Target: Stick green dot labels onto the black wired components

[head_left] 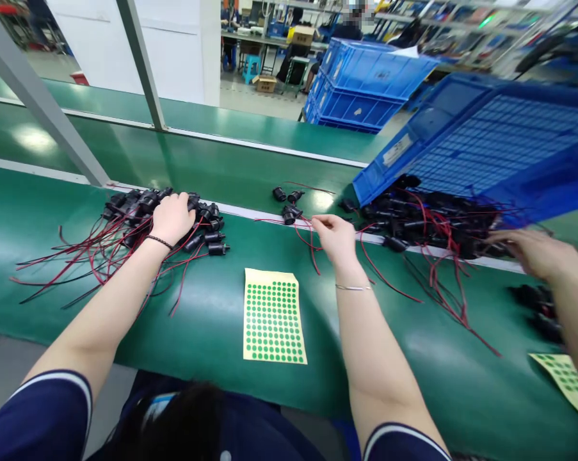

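Observation:
On the left, my left hand [173, 219] reaches into a heap of small black motor-like cylinders [147, 202] with red and black wire leads. Its fingers curl over a black cylinder [191, 202] at the heap's right side; the fingertips are partly hidden. Near the middle, my right hand [335, 238] is closed in a pinch at thin red leads [305, 225]. These run toward a black cylinder [289, 214] just left of the fingertips. Between my forearms lies a pale yellow sheet of green round stickers [273, 317], with some gone from its top row.
A tilted blue crate [523, 141] stands over a larger heap of wired black cylinders [427, 221] at right. Another person's hand [538, 253] reaches into that heap, above a second sticker sheet [569, 381]. A metal post [43, 96] rises at left. Stacked blue crates [360, 83] stand beyond the green bench [197, 346].

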Demonstrator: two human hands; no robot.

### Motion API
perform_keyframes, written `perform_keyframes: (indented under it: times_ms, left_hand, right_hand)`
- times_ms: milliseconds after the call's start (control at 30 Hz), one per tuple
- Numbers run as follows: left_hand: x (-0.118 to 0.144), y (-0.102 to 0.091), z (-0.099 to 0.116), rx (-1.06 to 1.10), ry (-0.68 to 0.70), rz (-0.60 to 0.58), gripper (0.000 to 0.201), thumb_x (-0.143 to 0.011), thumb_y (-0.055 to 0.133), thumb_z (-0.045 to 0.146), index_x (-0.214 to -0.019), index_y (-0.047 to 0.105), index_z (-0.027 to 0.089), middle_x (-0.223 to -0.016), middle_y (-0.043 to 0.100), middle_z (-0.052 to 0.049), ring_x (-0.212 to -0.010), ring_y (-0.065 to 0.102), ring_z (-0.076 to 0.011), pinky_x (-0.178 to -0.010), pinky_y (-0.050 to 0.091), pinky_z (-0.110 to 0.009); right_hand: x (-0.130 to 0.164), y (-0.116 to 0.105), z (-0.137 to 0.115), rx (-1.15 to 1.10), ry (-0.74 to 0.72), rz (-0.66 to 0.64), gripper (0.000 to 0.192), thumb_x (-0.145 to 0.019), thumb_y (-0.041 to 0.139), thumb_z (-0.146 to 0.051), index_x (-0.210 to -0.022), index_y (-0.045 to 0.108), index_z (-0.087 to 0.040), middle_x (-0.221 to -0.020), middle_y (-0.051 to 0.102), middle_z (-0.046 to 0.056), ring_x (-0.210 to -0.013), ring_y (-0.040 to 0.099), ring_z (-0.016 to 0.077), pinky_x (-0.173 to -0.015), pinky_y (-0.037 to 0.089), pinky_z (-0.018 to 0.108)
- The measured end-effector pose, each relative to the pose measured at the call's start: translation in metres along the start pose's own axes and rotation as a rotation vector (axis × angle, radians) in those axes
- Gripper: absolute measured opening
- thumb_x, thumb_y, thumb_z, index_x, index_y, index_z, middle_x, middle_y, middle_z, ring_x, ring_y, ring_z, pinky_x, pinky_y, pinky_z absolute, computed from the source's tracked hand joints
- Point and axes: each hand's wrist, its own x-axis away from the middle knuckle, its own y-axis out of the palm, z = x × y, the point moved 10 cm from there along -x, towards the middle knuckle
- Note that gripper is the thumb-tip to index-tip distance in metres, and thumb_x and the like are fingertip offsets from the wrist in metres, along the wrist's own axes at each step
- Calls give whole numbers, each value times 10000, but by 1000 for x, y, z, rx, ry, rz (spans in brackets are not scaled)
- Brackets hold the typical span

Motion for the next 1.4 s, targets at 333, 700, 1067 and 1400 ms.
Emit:
perform_keyframes:
  times_ms: [333, 700, 1067, 1400]
  left_hand:
    - [37, -24, 3, 187, 103, 252, 396, -823, 630, 340, -1169, 592, 151, -1268, 575, -213, -1228, 489, -442, -990, 430, -629]
    - [84, 74, 138, 1645, 78, -168, 580, -882, 629, 525, -1337, 421, 232, -1422, 519, -138, -1328, 535, -270, -1134, 435, -455]
    - [103, 67, 121, 1128, 344, 18, 374, -849, 692, 436, -1091, 531, 200, -1035, 620, -51, -955, 624, -186, -883, 517, -332]
    - [115, 92, 145, 971, 419, -327, 400, -769, 776, 339, -1044, 511, 219, -1014, 655, -18, -909, 670, -184, -790, 521, -302]
  right_hand:
    - [-25, 78, -3, 430, 17, -196, 425, -815, 695, -359, -1127, 631, -78, -1157, 684, 276, -1114, 646, 361, -962, 472, 481]
    - [69, 105, -75, -517, -284, -653, 428, -766, 753, -537, -1023, 584, -240, -1067, 719, 63, -978, 688, 218, -882, 557, 379]
    - [141, 40, -44, 230, -591, -479, 68, -866, 647, -228, -872, 714, -217, -991, 685, 94, -956, 618, 263, -849, 535, 450]
    - [152, 57, -42, 321, -643, -481, 88, -850, 674, -214, -911, 729, -181, -1016, 661, 115, -954, 577, 274, -831, 537, 441]
